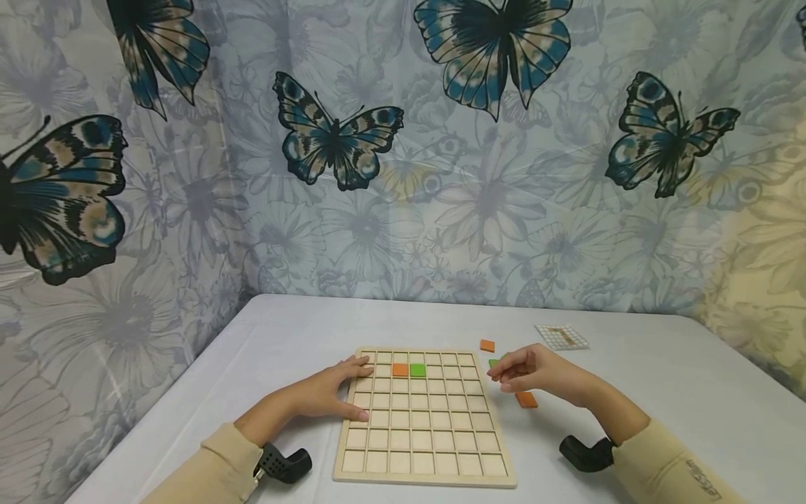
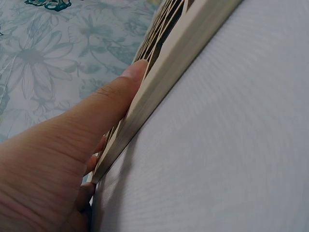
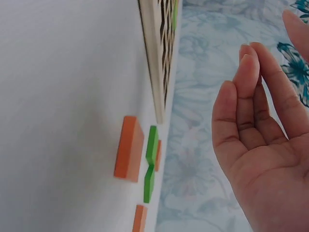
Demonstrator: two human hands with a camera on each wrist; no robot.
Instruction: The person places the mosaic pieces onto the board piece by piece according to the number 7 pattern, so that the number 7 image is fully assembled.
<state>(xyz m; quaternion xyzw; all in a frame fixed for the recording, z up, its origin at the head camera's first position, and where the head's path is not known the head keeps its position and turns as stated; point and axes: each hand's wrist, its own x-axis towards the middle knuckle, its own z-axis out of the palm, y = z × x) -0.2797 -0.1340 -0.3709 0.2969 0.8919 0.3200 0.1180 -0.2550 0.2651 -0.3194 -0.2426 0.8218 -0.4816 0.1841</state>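
Observation:
A pale wooden grid board (image 1: 432, 421) lies flat on the table. In its upper rows an orange square tile (image 1: 400, 369) and a green square tile (image 1: 418, 370) sit side by side in their cells. My left hand (image 1: 321, 393) rests on the board's left edge, thumb and fingers spread over the rim; the left wrist view shows the thumb (image 2: 130, 82) on the frame. Just off the board's right edge, my right hand (image 1: 546, 372) hovers with loosely bent fingers and nothing held. Below it in the right wrist view are loose orange (image 3: 126, 150) and green (image 3: 152, 147) tiles.
One loose orange tile (image 1: 488, 345) lies beyond my right hand, another orange tile (image 1: 527, 400) nearer me. A small card with a printed grid (image 1: 562, 337) lies at the back right. A butterfly-printed cloth (image 1: 441, 245) hangs behind the white table (image 1: 290, 322).

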